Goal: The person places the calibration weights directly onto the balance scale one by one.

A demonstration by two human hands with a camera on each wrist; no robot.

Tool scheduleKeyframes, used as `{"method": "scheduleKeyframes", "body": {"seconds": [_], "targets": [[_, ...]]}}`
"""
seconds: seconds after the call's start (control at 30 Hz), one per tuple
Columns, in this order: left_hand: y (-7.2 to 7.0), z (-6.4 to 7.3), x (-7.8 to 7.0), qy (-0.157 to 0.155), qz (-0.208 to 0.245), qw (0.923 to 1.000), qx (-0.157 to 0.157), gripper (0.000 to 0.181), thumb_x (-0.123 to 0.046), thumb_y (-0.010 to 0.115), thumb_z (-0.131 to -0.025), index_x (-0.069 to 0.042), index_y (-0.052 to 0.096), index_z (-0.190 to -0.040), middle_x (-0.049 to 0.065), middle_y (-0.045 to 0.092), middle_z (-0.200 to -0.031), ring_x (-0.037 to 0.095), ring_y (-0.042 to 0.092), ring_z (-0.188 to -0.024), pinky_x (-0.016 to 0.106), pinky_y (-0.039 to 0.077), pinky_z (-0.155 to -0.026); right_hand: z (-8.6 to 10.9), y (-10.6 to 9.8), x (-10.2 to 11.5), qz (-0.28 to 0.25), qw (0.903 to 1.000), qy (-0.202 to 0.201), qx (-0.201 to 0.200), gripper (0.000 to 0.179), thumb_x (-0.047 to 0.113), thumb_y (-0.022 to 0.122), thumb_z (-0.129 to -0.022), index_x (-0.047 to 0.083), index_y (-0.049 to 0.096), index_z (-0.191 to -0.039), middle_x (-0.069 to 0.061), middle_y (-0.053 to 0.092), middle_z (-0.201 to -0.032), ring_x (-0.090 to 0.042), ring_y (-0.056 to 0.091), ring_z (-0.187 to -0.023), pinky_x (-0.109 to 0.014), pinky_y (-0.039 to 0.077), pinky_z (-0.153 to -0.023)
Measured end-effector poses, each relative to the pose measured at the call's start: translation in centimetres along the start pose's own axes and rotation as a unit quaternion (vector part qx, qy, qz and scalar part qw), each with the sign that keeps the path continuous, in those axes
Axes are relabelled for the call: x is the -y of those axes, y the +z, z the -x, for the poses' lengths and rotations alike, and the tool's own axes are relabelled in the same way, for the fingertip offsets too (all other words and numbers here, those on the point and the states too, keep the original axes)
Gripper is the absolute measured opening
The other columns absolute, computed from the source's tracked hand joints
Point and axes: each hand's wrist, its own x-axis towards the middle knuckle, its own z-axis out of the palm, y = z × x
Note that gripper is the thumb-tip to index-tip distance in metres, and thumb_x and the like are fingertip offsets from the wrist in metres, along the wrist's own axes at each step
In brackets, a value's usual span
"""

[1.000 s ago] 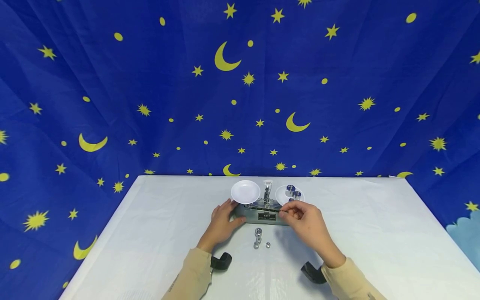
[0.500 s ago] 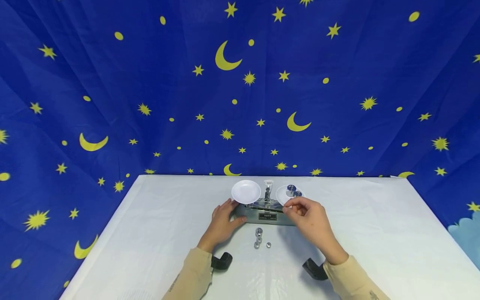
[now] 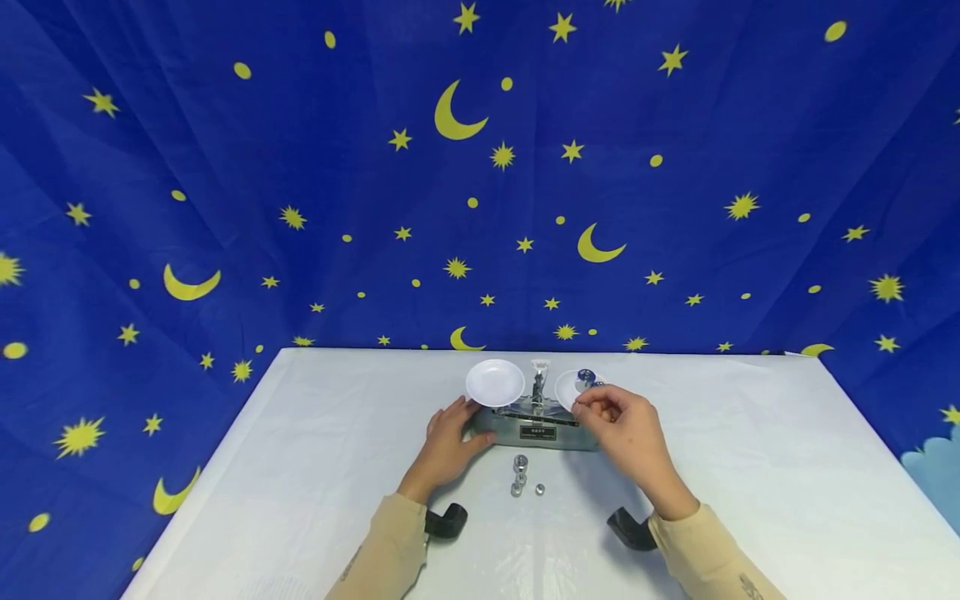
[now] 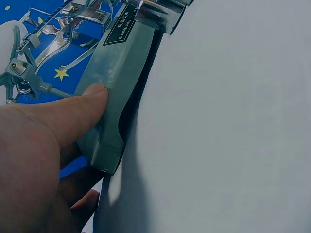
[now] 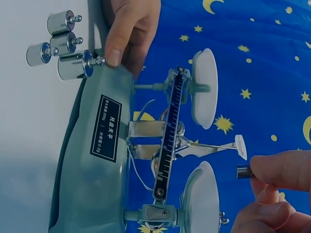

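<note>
A pale green balance scale (image 3: 513, 432) stands on the table with a white pan at each end. My left hand (image 3: 447, 447) grips the left end of its base, thumb across the front and fingers behind. Between the thumb and fingertips of my right hand (image 3: 628, 433) I pinch a small metal weight (image 5: 243, 171); it is held up near the right pan (image 3: 566, 389). Shiny weights (image 3: 586, 377) stand in that pan, partly covered by my fingers in the head view. Nothing lies in the left pan (image 3: 495, 383).
In front of the scale, several loose metal weights (image 3: 521, 464) stand on the white tabletop (image 3: 337, 433), with a smaller one (image 3: 540, 489) just to their right. Behind the table hangs a blue curtain (image 3: 390, 192) with yellow stars and moons.
My right hand has risen slightly and moved right, from in front of the scale's beam to the near edge of the right pan. My left hand keeps its hold on the base.
</note>
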Motion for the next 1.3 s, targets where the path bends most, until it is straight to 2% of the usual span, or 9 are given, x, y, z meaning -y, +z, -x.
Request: {"method": "scheduleKeyframes", "body": {"seconds": [0.3, 0.77, 1.13, 1.3], "targets": [[0.0, 0.0, -0.1, -0.002, 0.0, 1.0, 0.0, 0.059, -0.027, 0.071, -0.093, 0.003, 0.054, -0.141, 0.022, 0.05, -0.148, 0.04, 0.034, -0.145, 0.063, 0.014, -0.118, -0.5, 0.1, 0.1, 0.017, 0.9996, -0.011, -0.018, 0.003, 0.007, 0.075, -0.088, 0.006, 0.073, -0.09, -0.003, 0.057, -0.071, -0.014, 0.05, -0.06, -0.023, 0.04, -0.053], [0.0, 0.0, -0.2, -0.001, -0.002, 1.0, 0.001, 0.059, -0.028, 0.071, -0.093, 0.002, 0.054, -0.141, 0.022, 0.049, -0.148, 0.04, 0.034, -0.145, 0.063, 0.014, -0.118, -1.4, 0.7, -0.3, 0.044, 0.9968, -0.051, -0.043, 0.005, 0.008, 0.074, -0.088, 0.003, 0.073, -0.089, -0.002, 0.056, -0.068, -0.015, 0.049, -0.059, -0.024, 0.041, -0.055], [0.0, 0.0, -0.1, 0.0, 0.0, 1.0, 0.001, 0.059, -0.028, 0.071, -0.093, 0.002, 0.054, -0.141, 0.022, 0.049, -0.148, 0.04, 0.034, -0.144, 0.063, 0.014, -0.118, -1.9, 0.9, -0.5, 0.068, 0.9948, -0.059, -0.048, 0.006, 0.008, 0.072, -0.088, 0.002, 0.073, -0.088, -0.001, 0.058, -0.069, -0.014, 0.049, -0.058, -0.023, 0.04, -0.054], [0.1, 0.0, 0.0, 0.0, 0.001, 1.0, 0.001, 0.059, -0.028, 0.071, -0.093, 0.002, 0.054, -0.141, 0.023, 0.049, -0.148, 0.041, 0.034, -0.144, 0.063, 0.013, -0.118, -2.1, 0.9, -0.5, 0.085, 0.9919, -0.078, -0.054, 0.006, 0.008, 0.073, -0.087, 0.002, 0.072, -0.087, 0.0, 0.058, -0.068, -0.013, 0.047, -0.056, -0.024, 0.039, -0.053]]}}
